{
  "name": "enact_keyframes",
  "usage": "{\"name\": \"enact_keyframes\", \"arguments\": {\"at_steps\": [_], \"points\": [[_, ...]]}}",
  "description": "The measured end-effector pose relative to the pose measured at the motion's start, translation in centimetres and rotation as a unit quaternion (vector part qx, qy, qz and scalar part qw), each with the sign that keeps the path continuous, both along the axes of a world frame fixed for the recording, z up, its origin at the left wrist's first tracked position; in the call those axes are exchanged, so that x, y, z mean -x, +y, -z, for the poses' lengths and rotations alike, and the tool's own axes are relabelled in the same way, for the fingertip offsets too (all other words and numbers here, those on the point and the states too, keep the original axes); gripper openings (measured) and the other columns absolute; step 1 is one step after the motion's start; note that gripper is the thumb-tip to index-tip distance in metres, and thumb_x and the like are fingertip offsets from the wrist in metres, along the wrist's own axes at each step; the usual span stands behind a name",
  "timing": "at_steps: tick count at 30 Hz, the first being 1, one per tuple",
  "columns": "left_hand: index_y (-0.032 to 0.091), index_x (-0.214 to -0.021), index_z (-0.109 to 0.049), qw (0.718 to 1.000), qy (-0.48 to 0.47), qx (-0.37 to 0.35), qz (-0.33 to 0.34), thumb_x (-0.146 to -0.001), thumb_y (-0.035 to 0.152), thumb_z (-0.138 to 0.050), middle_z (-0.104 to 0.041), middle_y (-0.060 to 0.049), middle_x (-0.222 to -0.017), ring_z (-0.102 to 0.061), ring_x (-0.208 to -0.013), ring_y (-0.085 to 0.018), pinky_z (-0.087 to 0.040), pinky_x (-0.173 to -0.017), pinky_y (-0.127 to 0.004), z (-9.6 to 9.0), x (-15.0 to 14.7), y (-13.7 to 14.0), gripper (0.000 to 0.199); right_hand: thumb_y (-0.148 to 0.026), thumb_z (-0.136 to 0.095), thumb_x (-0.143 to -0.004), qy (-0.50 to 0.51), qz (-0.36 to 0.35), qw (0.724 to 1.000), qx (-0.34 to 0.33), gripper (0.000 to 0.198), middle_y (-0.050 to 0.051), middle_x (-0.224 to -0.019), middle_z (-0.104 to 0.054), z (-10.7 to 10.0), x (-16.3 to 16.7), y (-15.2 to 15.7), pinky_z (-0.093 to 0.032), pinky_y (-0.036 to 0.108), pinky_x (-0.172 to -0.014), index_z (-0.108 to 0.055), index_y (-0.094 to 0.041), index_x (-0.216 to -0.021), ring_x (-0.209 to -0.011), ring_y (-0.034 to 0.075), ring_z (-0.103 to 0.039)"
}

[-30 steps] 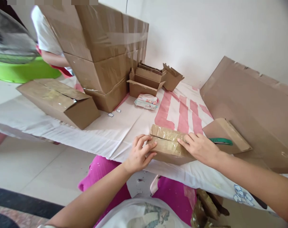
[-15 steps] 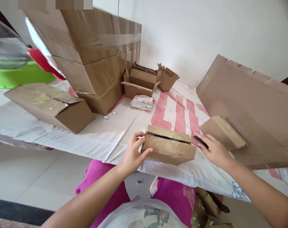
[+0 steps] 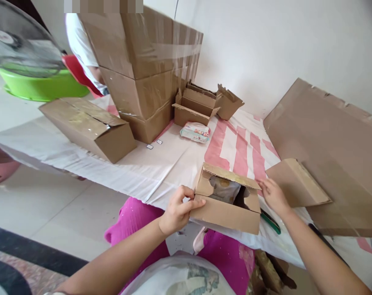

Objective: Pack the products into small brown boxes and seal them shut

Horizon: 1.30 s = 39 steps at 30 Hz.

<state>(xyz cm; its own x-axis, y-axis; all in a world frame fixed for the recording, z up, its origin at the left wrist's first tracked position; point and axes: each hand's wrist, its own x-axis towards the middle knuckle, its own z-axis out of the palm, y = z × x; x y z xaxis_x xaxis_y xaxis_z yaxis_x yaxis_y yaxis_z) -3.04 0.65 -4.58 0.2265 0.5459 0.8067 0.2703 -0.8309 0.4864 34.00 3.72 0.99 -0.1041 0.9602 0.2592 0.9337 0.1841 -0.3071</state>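
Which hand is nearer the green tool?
Right. The right hand is just beyond the green tool; the left hand, farther off, holds the opened box at its left end.

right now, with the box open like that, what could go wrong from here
The small brown cardboard box sits close to the near edge of the white cloth-covered table, so a tug might tip it off. The slim green and black tool lies loose by the box's right end, and the right grip could knock it down. If lifted, the pale patterned item inside might snag on the brown side flaps.
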Motion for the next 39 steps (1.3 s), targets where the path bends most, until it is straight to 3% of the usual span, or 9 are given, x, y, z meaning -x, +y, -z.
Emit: {"name": "enact_keyframes", "arguments": {"at_steps": [4,8,13,20,23,27,33,36,39], "points": [[0.021,-0.1,-0.063,0.994,-0.066,0.058,0.071,-0.091,0.005,-0.038,-0.052,-0.004,-0.089,-0.054,-0.081,-0.014,-0.047,-0.071,-0.029,-2.0,0.6,1.6,0.032,-0.04,-0.04,-0.096,0.068,-0.139,0.988,0.024,0.038,0.008,-0.127,-0.06,-5.2,3.7,2.7,-0.048,0.04,-0.096,-0.056,-0.026,-0.127,-0.118,0.022,-0.055],[0.021,-0.113,-0.058,0.996,-0.008,0.089,0.004,-0.089,0.018,-0.052,-0.059,-0.009,-0.106,-0.055,-0.104,-0.022,-0.047,-0.09,-0.04,-5.4,-0.2,4.4,0.025,-0.03,-0.043,-0.096,0.033,-0.311,0.948,0.056,0.034,0.009,-0.125,-0.061,-6.9,8.5,3.8,-0.047,0.042,-0.098,-0.055,-0.024,-0.127,-0.117,0.021,-0.055],[0.026,-0.115,-0.061,0.957,0.25,0.135,0.065,-0.078,0.02,-0.066,-0.058,-0.008,-0.127,-0.049,-0.124,-0.029,-0.039,-0.104,-0.05,-7.8,-2.0,7.1,0.038,-0.019,-0.043,-0.095,0.028,-0.331,0.943,0.008,0.022,0.006,-0.087,-0.065,-5.6,9.1,3.2,-0.052,0.036,-0.078,-0.064,-0.02,-0.09,-0.086,0.018,-0.06],[0.028,-0.12,-0.059,0.934,0.314,0.148,0.084,-0.078,0.011,-0.058,-0.054,-0.006,-0.134,-0.045,-0.13,-0.027,-0.04,-0.103,-0.05,-7.7,-3.2,6.8,0.046,-0.016,-0.041,-0.094,0.051,-0.309,0.95,-0.014,0.023,0.007,-0.089,-0.064,-5.6,6.4,-0.4,-0.05,0.035,-0.079,-0.063,-0.02,-0.089,-0.088,0.018,-0.058],[0.027,-0.119,-0.06,0.936,0.308,0.151,0.084,-0.08,0.015,-0.057,-0.052,-0.007,-0.134,-0.046,-0.128,-0.028,-0.04,-0.103,-0.05,-7.4,-3.1,7.1,0.04,-0.019,-0.041,-0.094,0.051,-0.256,0.965,-0.017,0.022,0.006,-0.087,-0.064,-6.5,4.2,-1.8,-0.048,0.036,-0.081,-0.062,-0.02,-0.087,-0.088,0.018,-0.058],[0.023,-0.112,-0.062,0.946,0.272,0.153,0.089,-0.083,0.022,-0.055,-0.052,-0.009,-0.13,-0.049,-0.123,-0.027,-0.041,-0.104,-0.049,-6.8,-2.7,7.8,0.029,-0.029,-0.049,-0.089,0.104,-0.051,0.993,0.01,0.016,0.004,-0.084,-0.064,-6.1,-2.0,-5.0,-0.048,0.033,-0.073,-0.061,-0.019,-0.086,-0.079,0.017,-0.059],[0.023,-0.116,-0.06,0.949,0.25,0.157,0.109,-0.084,0.022,-0.054,-0.05,-0.009,-0.129,-0.043,-0.128,-0.029,-0.039,-0.107,-0.051,-6.5,-3.2,7.6,0.033,-0.034,-0.057,-0.074,0.107,0.164,0.944,0.267,0.017,-0.004,-0.06,-0.058,1.2,-8.6,-12.6,-0.042,0.024,-0.055,-0.06,-0.017,-0.074,-0.057,0.013,-0.054],[0.023,-0.117,-0.06,0.951,0.24,0.16,0.115,-0.084,0.022,-0.056,-0.049,-0.009,-0.13,-0.044,-0.128,-0.028,-0.04,-0.106,-0.05,-6.6,-3.5,7.4,0.033,-0.026,-0.058,-0.069,0.068,0.224,0.934,0.271,0.012,-0.006,-0.056,-0.056,4.6,-8.1,-15.1,-0.037,0.022,-0.05,-0.06,-0.019,-0.079,-0.05,0.011,-0.051],[0.024,-0.119,-0.056,0.967,0.185,0.164,0.062,-0.082,0.024,-0.061,-0.044,-0.009,-0.135,-0.045,-0.127,-0.028,-0.042,-0.104,-0.049,-6.8,-3.5,6.8,0.038,-0.024,-0.064,-0.066,-0.058,0.257,0.944,0.201,0.02,-0.002,-0.068,-0.06,5.4,-7.6,-15.8,-0.039,0.024,-0.055,-0.061,-0.02,-0.085,-0.06,0.015,-0.056]]}}
